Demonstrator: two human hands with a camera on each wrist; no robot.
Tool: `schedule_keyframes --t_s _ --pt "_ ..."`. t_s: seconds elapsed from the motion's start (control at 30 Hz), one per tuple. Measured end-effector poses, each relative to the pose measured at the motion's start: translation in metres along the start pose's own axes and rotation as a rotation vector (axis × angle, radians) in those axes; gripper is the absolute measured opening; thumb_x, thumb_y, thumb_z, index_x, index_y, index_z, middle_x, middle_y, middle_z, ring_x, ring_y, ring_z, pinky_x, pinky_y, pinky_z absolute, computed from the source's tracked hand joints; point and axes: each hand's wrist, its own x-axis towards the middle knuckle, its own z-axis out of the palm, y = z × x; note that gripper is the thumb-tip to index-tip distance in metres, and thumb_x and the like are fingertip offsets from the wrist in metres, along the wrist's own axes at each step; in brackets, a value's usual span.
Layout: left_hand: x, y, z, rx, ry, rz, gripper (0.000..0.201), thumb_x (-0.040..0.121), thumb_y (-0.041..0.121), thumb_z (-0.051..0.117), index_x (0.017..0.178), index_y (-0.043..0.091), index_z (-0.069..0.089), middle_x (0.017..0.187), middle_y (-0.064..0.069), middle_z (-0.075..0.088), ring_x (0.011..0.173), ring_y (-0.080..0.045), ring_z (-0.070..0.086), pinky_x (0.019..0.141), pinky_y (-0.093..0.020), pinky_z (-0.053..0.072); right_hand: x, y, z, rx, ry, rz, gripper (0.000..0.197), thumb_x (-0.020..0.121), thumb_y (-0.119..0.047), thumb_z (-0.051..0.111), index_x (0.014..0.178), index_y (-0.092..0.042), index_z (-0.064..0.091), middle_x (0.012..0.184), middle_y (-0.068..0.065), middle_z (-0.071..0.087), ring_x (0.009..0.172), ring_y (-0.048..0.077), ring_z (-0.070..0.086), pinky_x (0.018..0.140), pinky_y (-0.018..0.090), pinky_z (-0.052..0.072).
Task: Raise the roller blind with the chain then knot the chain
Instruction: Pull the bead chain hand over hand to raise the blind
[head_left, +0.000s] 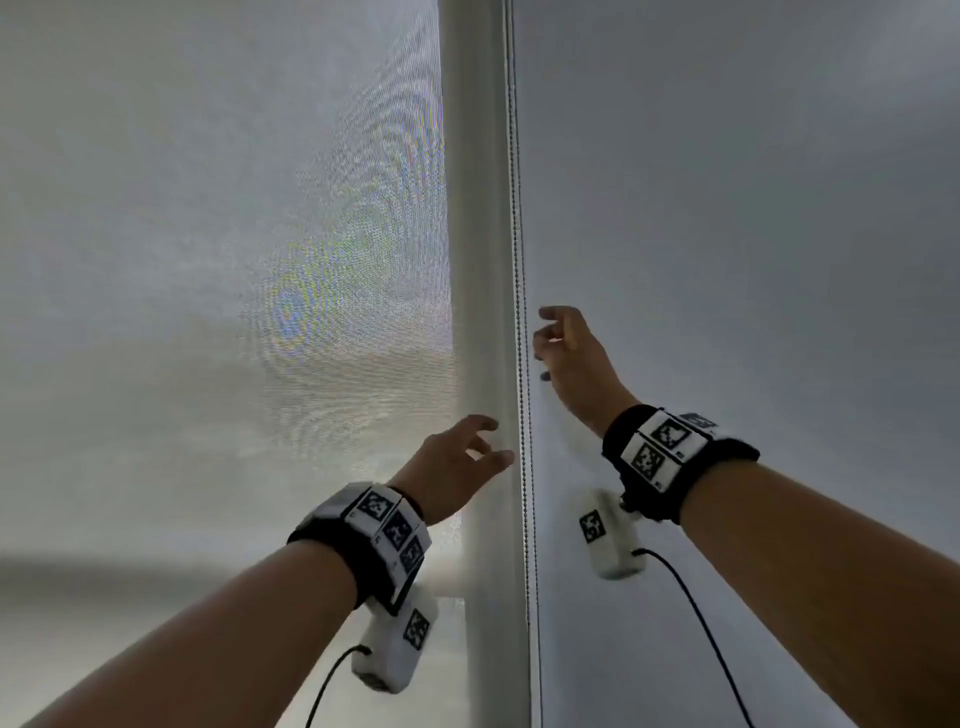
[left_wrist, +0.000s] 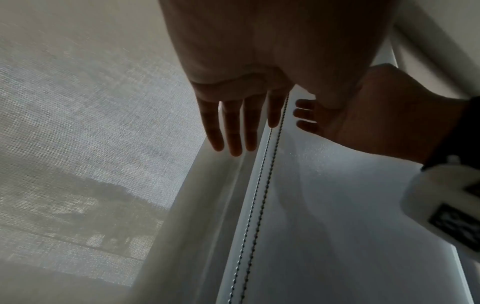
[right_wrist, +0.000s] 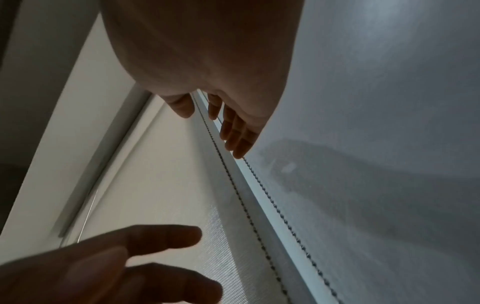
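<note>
Fingers of both hands are spread and loose; neither holds anything. Head view: the left hand (head_left: 457, 467) reaches toward the chain (head_left: 519, 322) from the left, fingertips just beside it. The right hand (head_left: 566, 353) sits higher, on the chain's right side, fingers lightly curled and apart from the beads. The chain hangs as two strands along the frame (head_left: 475, 260). The blind (head_left: 234, 260) covers the glass across the whole visible height, so raising is judged not yet begun.

Left wrist view: straight fingers (left_wrist: 235, 131) lie beside the chain (left_wrist: 262, 181), not around it.

Right wrist view: thumb and fingers (right_wrist: 237, 135) straddle the near strand of the chain (right_wrist: 233, 181) without closing.

Risk: the strands run close together. Pinching the wrong strand would drive the blind downward; gripping both would lock the loop.
</note>
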Motion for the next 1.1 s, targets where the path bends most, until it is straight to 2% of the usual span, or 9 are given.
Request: schedule_keyframes --t_s 0.1,0.23,0.33,0.43,0.6,0.73,0.87,0.97,1.1 --pt "0.001 -0.005 0.008 0.016 -0.019 -0.021 0.047 0.083 0.052 0.055 0.125 0.032 0.047 0.114 0.003 0.062 0.101 -0.012 0.06 0.084 -0.026 0.046 0.009 0.01 0.01 0.143 -0.016 0.114 0.035 0.099 -0.024 0.045 0.133 -0.014 0.047 0.105 -0.004 0.058 0.097 0.018 0.06 0.089 0.038 0.05" --pt "0.004 -0.012 0.011 0.0 -0.019 -0.047 0.044 0.084 0.05 0.054 0.124 0.033 0.048 0.113 0.004 0.062 0.1 -0.011 0.06 0.079 -0.023 0.044 0.013 0.018 0.029 0.306 -0.076 0.175 0.031 0.102 -0.028 0.04 0.128 -0.012 0.049 0.104 0.006 0.061 0.09 0.02 0.059 0.081 0.037 0.05" --pt "0.005 -0.016 0.011 -0.023 -0.016 -0.056 0.042 0.084 0.05 0.054 0.123 0.034 0.049 0.11 0.005 0.062 0.098 -0.009 0.06 0.08 -0.024 0.044 0.01 0.022 0.039 0.426 -0.099 0.213 0.03 0.104 -0.029 0.036 0.119 -0.01 0.054 0.085 0.009 0.059 0.065 0.018 0.053 0.061 0.035 0.049" --pt "0.006 -0.02 0.011 -0.031 -0.016 -0.071 0.043 0.084 0.05 0.054 0.124 0.034 0.049 0.107 0.008 0.061 0.096 -0.007 0.06 0.077 -0.021 0.044 0.008 0.029 0.046 0.384 0.012 0.174 0.033 0.103 -0.033 0.033 0.089 -0.018 0.06 0.066 0.0 0.047 0.048 0.01 0.038 0.045 0.025 0.034" --pt "0.007 -0.023 0.014 -0.035 -0.029 -0.063 0.042 0.085 0.049 0.053 0.124 0.033 0.049 0.106 0.009 0.061 0.095 -0.004 0.059 0.072 -0.017 0.042 0.006 0.032 0.052 0.302 0.172 0.037 0.041 0.097 -0.036 0.038 0.058 -0.026 0.033 0.055 -0.007 0.033 0.051 0.014 0.028 0.054 0.034 0.028" --pt "0.008 -0.025 0.016 -0.043 -0.023 -0.05 0.039 0.087 0.047 0.052 0.122 0.032 0.051 0.105 0.009 0.063 0.095 -0.003 0.058 0.073 -0.017 0.042 0.0 0.032 0.051 0.334 0.224 0.026 0.041 0.095 -0.036 0.037 0.057 -0.026 0.026 0.055 -0.006 0.026 0.053 0.014 0.022 0.058 0.037 0.025" --pt "0.011 -0.027 0.019 -0.077 -0.013 -0.024 0.032 0.088 0.043 0.05 0.117 0.03 0.055 0.093 0.01 0.064 0.091 -0.007 0.06 0.077 -0.019 0.042 -0.008 0.032 0.048 0.352 0.233 0.001 0.039 0.096 -0.034 0.036 0.059 -0.024 0.026 0.055 -0.003 0.026 0.051 0.014 0.022 0.055 0.035 0.024" --pt "0.014 -0.027 0.019 -0.1 0.009 0.002 0.03 0.091 0.04 0.046 0.115 0.028 0.058 0.097 0.007 0.067 0.091 -0.01 0.061 0.081 -0.024 0.045 -0.016 0.032 0.05 0.349 0.234 -0.006 0.041 0.096 -0.032 0.037 0.058 -0.023 0.026 0.053 -0.005 0.026 0.05 0.013 0.022 0.053 0.033 0.024" --pt "0.015 -0.018 0.018 -0.177 0.049 0.046 0.027 0.095 0.032 0.042 0.111 0.022 0.061 0.097 0.001 0.068 0.089 -0.014 0.063 0.074 -0.019 0.044 -0.037 0.043 0.055 0.329 0.229 0.03 0.041 0.099 -0.032 0.038 0.061 -0.018 0.03 0.056 -0.002 0.028 0.052 0.015 0.026 0.055 0.035 0.029"
